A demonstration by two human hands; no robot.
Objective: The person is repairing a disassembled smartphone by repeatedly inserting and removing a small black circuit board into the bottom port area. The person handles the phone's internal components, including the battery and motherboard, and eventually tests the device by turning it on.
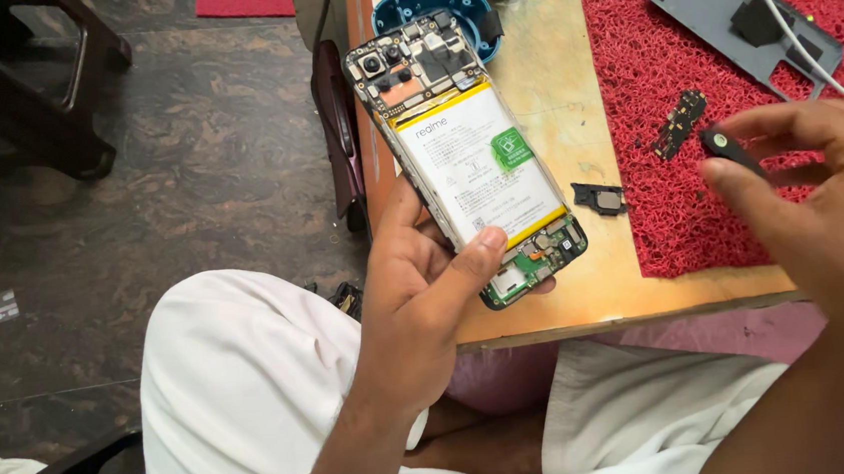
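Phone (pixel 471 158), back cover off, gripped in left hand (pixel 417 298) at its lower end, long axis running up-left over the table (pixel 549 66) edge. Right hand (pixel 820 196), to its right above the red mat (pixel 671 87), pinches a small black part (pixel 731 149).

The person wears loose white trousers (pixel 243 381) of plain, softly creased cloth (no pattern or print shows on them) covering both thighs. Both forearms are bare, with no sleeve reaching into view. The left hand (pixel 417 298) and right hand (pixel 831 205) carry no rings, watch, or gloves.
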